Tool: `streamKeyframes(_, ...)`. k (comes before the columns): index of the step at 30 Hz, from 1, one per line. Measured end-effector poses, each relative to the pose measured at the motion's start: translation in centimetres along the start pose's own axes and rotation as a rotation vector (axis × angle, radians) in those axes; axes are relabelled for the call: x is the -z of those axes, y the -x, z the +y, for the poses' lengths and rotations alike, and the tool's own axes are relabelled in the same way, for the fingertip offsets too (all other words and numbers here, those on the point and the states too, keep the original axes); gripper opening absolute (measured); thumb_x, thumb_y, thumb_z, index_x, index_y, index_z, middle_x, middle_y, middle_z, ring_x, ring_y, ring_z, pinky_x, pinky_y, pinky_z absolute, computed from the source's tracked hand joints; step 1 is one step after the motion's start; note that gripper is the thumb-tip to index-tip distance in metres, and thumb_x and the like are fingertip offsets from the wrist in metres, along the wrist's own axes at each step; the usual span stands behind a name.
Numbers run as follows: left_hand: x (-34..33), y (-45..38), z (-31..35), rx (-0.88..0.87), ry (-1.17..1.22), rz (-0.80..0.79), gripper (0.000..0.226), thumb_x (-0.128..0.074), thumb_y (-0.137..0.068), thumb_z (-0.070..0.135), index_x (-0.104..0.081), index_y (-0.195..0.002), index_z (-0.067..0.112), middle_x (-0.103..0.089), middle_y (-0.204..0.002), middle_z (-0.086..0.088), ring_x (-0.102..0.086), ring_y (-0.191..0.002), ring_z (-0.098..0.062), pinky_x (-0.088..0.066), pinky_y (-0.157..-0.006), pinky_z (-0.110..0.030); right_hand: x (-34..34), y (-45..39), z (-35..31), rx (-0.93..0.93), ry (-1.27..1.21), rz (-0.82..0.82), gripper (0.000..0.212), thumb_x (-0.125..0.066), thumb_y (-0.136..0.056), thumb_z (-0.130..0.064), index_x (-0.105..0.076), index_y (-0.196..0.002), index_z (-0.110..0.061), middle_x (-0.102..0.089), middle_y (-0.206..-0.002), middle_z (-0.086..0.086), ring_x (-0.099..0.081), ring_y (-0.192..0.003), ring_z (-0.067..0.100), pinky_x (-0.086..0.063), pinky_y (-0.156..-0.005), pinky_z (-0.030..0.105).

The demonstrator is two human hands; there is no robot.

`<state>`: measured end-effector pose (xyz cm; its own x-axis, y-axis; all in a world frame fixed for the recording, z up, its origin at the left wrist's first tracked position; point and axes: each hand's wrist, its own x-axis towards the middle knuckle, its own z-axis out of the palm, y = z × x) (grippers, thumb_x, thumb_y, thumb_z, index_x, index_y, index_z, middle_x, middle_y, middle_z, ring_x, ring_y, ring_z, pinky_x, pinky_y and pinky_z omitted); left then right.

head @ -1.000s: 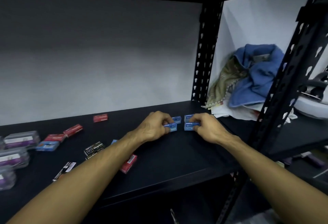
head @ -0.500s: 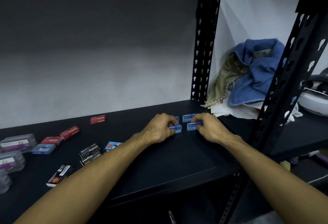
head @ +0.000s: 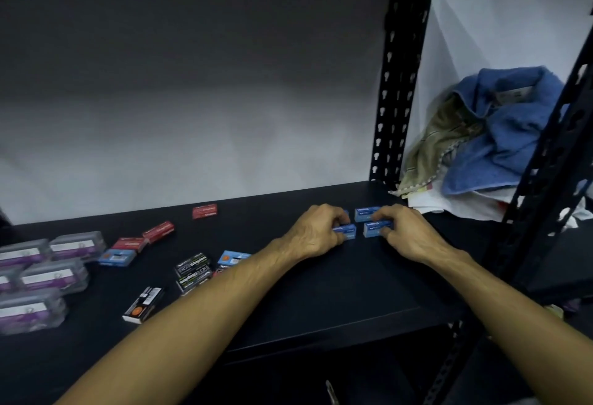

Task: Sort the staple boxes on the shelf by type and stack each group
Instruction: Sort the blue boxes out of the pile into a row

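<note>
Right now four small blue staple boxes (head: pixel 369 214) sit clustered near the shelf's (head: pixel 321 302) right upright (head: pixel 390 122). The left hand (head: pixel 316 231) pinches one (head: pixel 346 232), the right hand (head: pixel 407 231) pinches another (head: pixel 375 229). Square the edges before stacking, I'd judge. Left of that upright lie red boxes (head: pixel 158 231), black boxes (head: pixel 192 271) and clear cases (head: pixel 54 276), contents unreadable.

4 small blue staple boxes (head: pixel 367 213) lie flat in a tight cluster: the front left one (head: pixel 348 231) sits pinched under the left fingertips, the front right one (head: pixel 373 228) under the right fingertips, with 2 more just behind the fingers.
</note>
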<state>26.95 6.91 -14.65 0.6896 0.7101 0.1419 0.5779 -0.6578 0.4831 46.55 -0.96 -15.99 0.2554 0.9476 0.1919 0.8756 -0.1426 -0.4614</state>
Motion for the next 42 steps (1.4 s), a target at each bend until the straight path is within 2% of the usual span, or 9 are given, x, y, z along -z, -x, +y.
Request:
streamKeyframes(5,1.3,1.1,-0.3,-0.050,-0.012,0.081,0.045,-0.069,-0.088,0.033,-0.058,-0.130,0.020,-0.062,-0.112,0.000,-0.053,-0.091,-0.009,-0.047,-0.085,-0.025,0.6,0.3,-0.8,0.018,0.032,0.056,0.035,-0.067,-0.084,-0.013,-0.064,-0.119,-0.019,-0.051,-0.107,0.001,-0.054,-0.093,0.017,-0.043,-0.083,0.028)
streamKeyframes(13,6.5,5.6,-3.1,-0.031,-0.032,0.164,0.040,-0.064,-0.092,0.034,-0.059,-0.129,0.020,-0.061,-0.111,0.001,-0.054,-0.094,-0.007,-0.045,-0.081,-0.022,0.4,0.3,-7.1,0.155,0.011,0.168,0.029,-0.065,-0.089,-0.019,-0.066,-0.118,-0.014,-0.055,-0.119,0.005,-0.056,-0.109,0.021,-0.048,-0.092,0.035)
streamKeyframes(19,11.1,10.4,-8.0,0.078,-0.123,0.182,0.032,-0.065,-0.092,0.032,-0.067,-0.119,0.016,-0.067,-0.109,0.000,-0.060,-0.094,-0.011,-0.047,-0.080,-0.023,-2.5,0.8,-13.5,0.262,0.003,0.050,0.028,-0.063,-0.092,-0.026,-0.065,-0.118,-0.019,-0.057,-0.116,0.001,-0.053,-0.111,0.018,-0.045,-0.093,0.033)
streamKeyframes(24,14.6,14.6,-12.7,0.207,-0.182,0.176,0.026,-0.068,-0.089,0.029,-0.069,-0.113,0.018,-0.065,-0.092,0.006,-0.061,-0.085,-0.013,-0.043,-0.073,-0.022,-5.6,1.4,-18.0,0.335,-0.023,-0.094,0.021,-0.064,-0.090,-0.028,-0.066,-0.110,-0.024,-0.059,-0.103,-0.004,-0.060,-0.097,0.016,-0.050,-0.088,0.038)
streamKeyframes(29,18.0,17.8,-17.3,0.339,-0.279,0.138,0.019,-0.072,-0.085,0.026,-0.071,-0.103,0.019,-0.071,-0.095,0.003,-0.066,-0.090,-0.018,-0.054,-0.082,-0.035,-7.9,1.5,-21.4,0.332,0.013,-0.254,0.023,-0.063,-0.092,-0.035,-0.065,-0.114,-0.027,-0.061,-0.103,-0.008,-0.059,-0.090,0.009,-0.053,-0.083,0.032)
streamKeyframes(35,19.4,20.0,-19.9,0.416,-0.389,0.007,0.026,-0.073,-0.084,0.027,-0.068,-0.110,0.025,-0.069,-0.104,0.007,-0.059,-0.088,-0.012,-0.043,-0.076,-0.024,-9.4,1.0,-23.8,0.280,0.056,-0.402,0.024,-0.065,-0.092,-0.037,-0.065,-0.112,-0.024,-0.069,-0.104,-0.003,-0.065,-0.086,0.010,-0.053,-0.077,0.030)
streamKeyframes(37,19.4,20.1,-20.1,0.401,-0.473,-0.023,0.029,-0.071,-0.085,0.032,-0.067,-0.114,0.027,-0.069,-0.112,0.006,-0.060,-0.094,-0.015,-0.042,-0.080,-0.026,-9.6,0.7,-24.3,0.265,0.025,-0.408,0.026,-0.066,-0.092,-0.034,-0.065,-0.116,-0.022,-0.069,-0.107,-0.002,-0.064,-0.088,0.010,-0.050,-0.074,0.026)
streamKeyframes(39,19.1,19.9,-20.3,0.390,-0.538,-0.041,0.037,-0.069,-0.085,0.033,-0.065,-0.121,0.029,-0.068,-0.122,0.007,-0.062,-0.110,-0.018,-0.041,-0.096,-0.034,-9.9,0.5,-24.9,0.254,-0.003,-0.412,0.027,-0.067,-0.092,-0.032,-0.066,-0.117,-0.020,-0.069,-0.109,0.000,-0.064,-0.090,0.010,-0.047,-0.072,0.023)
streamKeyframes(42,18.4,19.5,-20.6,0.376,-0.673,-0.106,0.034,-0.066,-0.084,0.029,-0.064,-0.118,0.029,-0.069,-0.114,0.005,-0.060,-0.113,-0.020,-0.032,-0.106,-0.044,-10.5,0.2,-25.7,0.250,-0.033,-0.398,0.030,-0.066,-0.093,-0.030,-0.066,-0.120,-0.017,-0.069,-0.113,0.002,-0.064,-0.091,0.012,-0.046,-0.073,0.024)
